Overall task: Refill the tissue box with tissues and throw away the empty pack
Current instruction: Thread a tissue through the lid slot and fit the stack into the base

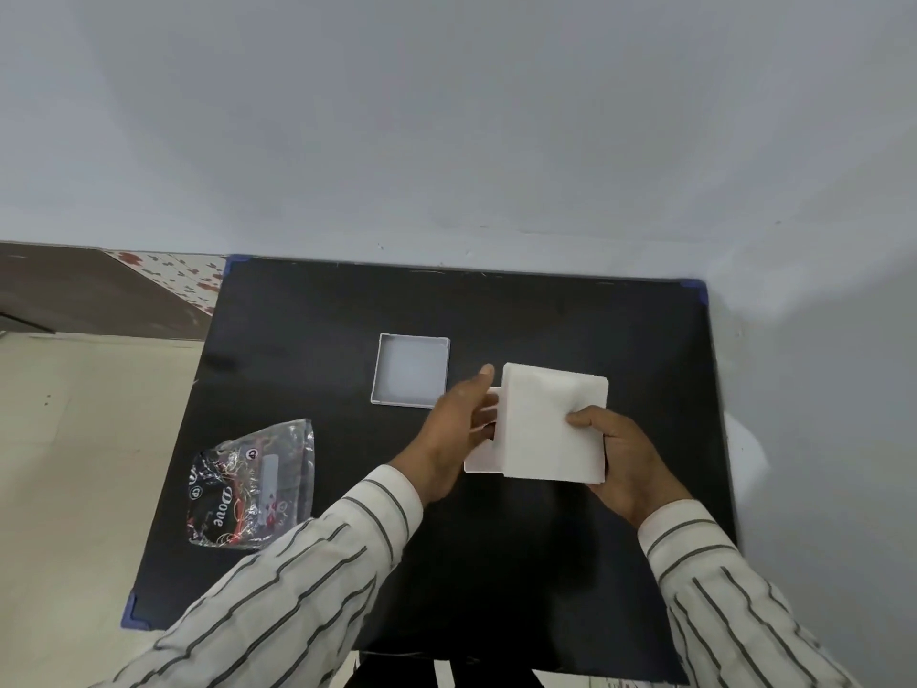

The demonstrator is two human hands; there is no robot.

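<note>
1. A black table (307, 310) fills the middle and lower part of the frame, its top matte and dark.
2. Blue corner guards sit on the table: one at the upper left corner (227, 266), one at the upper right corner (697, 290), and one at the lower left corner (130, 610).
3. A pale grey wall (446, 116) takes up the whole upper half of the frame and runs down the right side beside the table.
4. A cream floor (74, 464) shows at the left of the frame.
5. At the upper left, a dark brown surface (74, 290) lies next to a strip of white material with red flecks (183, 275).
</note>
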